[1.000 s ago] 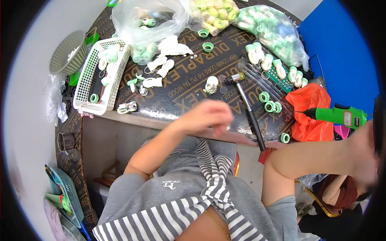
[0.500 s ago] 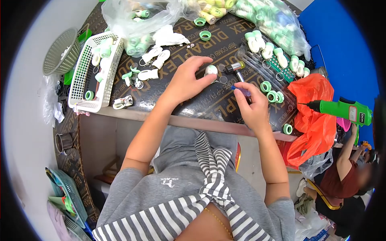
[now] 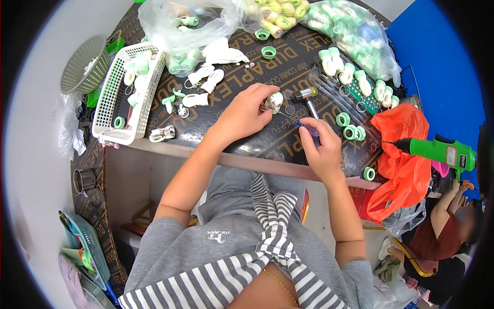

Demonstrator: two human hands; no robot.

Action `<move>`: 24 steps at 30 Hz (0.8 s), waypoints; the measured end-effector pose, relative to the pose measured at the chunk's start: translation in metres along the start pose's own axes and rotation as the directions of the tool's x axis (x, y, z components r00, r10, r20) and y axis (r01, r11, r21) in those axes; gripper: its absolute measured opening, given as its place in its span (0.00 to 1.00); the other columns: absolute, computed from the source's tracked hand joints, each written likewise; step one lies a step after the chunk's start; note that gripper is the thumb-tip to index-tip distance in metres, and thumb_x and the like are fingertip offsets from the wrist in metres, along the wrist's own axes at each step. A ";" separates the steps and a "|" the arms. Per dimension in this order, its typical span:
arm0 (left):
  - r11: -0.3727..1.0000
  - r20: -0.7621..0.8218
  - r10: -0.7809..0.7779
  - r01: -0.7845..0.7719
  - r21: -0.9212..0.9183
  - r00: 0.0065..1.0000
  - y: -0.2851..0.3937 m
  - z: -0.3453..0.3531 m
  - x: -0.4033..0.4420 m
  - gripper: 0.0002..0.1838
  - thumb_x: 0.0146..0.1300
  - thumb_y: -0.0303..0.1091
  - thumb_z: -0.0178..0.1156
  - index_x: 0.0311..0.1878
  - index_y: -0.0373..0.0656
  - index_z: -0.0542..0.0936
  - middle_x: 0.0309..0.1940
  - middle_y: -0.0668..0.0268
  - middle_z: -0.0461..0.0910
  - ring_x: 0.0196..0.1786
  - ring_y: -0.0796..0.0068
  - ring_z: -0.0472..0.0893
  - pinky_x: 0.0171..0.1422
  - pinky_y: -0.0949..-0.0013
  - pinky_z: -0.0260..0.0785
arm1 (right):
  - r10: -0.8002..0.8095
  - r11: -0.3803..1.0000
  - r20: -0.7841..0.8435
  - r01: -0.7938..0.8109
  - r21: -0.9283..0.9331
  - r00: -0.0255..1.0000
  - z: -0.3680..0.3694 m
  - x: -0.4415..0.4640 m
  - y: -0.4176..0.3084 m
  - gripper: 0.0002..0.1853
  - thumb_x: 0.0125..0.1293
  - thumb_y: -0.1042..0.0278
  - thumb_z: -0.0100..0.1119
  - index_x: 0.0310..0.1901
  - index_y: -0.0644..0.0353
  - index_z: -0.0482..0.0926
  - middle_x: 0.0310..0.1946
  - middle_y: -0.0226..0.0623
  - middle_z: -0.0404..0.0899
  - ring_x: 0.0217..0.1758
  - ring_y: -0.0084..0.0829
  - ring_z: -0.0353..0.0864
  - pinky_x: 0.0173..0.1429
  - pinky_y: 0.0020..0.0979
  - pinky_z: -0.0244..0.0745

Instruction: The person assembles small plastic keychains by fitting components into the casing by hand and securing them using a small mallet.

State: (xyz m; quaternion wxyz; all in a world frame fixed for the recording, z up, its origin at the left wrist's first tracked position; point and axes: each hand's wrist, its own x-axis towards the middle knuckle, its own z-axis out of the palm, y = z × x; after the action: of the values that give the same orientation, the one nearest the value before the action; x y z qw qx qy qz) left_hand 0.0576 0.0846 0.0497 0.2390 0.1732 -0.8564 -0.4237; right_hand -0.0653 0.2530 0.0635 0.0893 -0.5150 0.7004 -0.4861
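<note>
My left hand (image 3: 246,112) is closed, thumb and fingers pinching a small flashlight part (image 3: 276,103) with a shiny silver face and a pale green rim. My right hand (image 3: 325,149) grips a small tool with a translucent blue handle (image 3: 309,129); its tip points up-left and is hard to make out. Just beyond both hands lies a small hammer (image 3: 304,93) with a yellow end. Thin clear discs (image 3: 289,109) rest on the dark board between my left hand and the hammer. Right of the hammer sit several light green rings (image 3: 350,132).
A white basket (image 3: 98,118) of green-and-white flashlight pieces stands left, with loose white bodies (image 3: 195,100) beside it. Plastic bags (image 3: 355,38) of parts line the back. At right are a green electric screwdriver (image 3: 437,152), an orange-red bag (image 3: 399,159) and another person (image 3: 437,232).
My left hand has turned the flashlight part, so its silver face shows now instead of its white side. The right hand has dropped slightly toward me with the blue tool.
</note>
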 end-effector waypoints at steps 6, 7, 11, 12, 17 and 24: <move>0.999 0.000 0.027 -0.027 0.030 1.000 0.003 0.002 0.001 0.24 0.52 0.24 0.62 0.55 0.41 0.73 0.42 0.63 0.73 0.34 0.74 0.74 0.39 0.74 0.70 | 0.297 0.876 -0.378 -0.093 0.474 0.877 -0.017 -0.009 0.013 0.08 0.66 0.75 0.55 0.45 0.65 0.77 0.32 0.34 0.79 0.32 0.18 0.76 0.37 0.19 0.72; 0.994 -0.059 0.082 -0.078 0.072 0.995 0.003 0.003 0.003 0.24 0.52 0.26 0.62 0.55 0.41 0.74 0.43 0.64 0.73 0.35 0.74 0.74 0.40 0.74 0.70 | 0.292 0.861 -0.470 -0.015 0.508 0.833 -0.021 -0.005 0.010 0.08 0.66 0.74 0.54 0.45 0.66 0.76 0.30 0.35 0.79 0.30 0.19 0.76 0.36 0.20 0.72; 0.997 -0.203 0.053 -0.039 0.071 0.978 0.021 -0.008 -0.001 0.21 0.51 0.25 0.62 0.51 0.40 0.75 0.41 0.63 0.74 0.35 0.76 0.73 0.38 0.75 0.69 | 0.171 0.759 -0.661 0.329 0.561 0.731 -0.056 0.019 -0.023 0.09 0.66 0.74 0.51 0.44 0.70 0.75 0.29 0.41 0.77 0.26 0.25 0.73 0.30 0.23 0.68; 0.999 -0.253 0.036 -0.026 0.045 0.967 0.021 -0.009 -0.003 0.18 0.51 0.26 0.62 0.48 0.40 0.76 0.39 0.63 0.75 0.35 0.73 0.74 0.37 0.72 0.70 | 0.105 0.728 -0.711 0.434 0.531 0.695 -0.069 0.023 -0.034 0.12 0.66 0.71 0.50 0.45 0.71 0.74 0.30 0.41 0.76 0.27 0.27 0.72 0.30 0.25 0.67; 0.868 -0.376 0.495 -0.467 0.172 0.783 0.036 0.027 0.011 0.09 0.47 0.21 0.60 0.34 0.39 0.79 0.33 0.61 0.78 0.31 0.67 0.79 0.36 0.68 0.73 | -0.323 0.373 -0.749 0.805 0.461 0.578 -0.172 0.038 -0.073 0.15 0.62 0.64 0.48 0.37 0.70 0.76 0.33 0.41 0.74 0.33 0.30 0.71 0.37 0.26 0.66; 0.630 -0.024 0.775 -0.769 0.110 0.631 0.061 0.113 0.034 0.06 0.47 0.32 0.58 0.23 0.43 0.71 0.25 0.65 0.73 0.32 0.63 0.75 0.34 0.62 0.70 | 0.044 0.277 -0.982 0.943 0.187 0.182 -0.148 0.096 -0.157 0.10 0.65 0.62 0.49 0.29 0.57 0.70 0.20 0.29 0.66 0.20 0.26 0.61 0.27 0.26 0.59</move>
State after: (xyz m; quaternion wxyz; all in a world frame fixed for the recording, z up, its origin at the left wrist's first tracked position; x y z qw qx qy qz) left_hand -0.0393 0.1757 0.0482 0.4189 -0.1848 -0.8572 -0.2356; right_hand -0.1021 0.2631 0.2963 -0.2471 -0.2763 0.0497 -0.9274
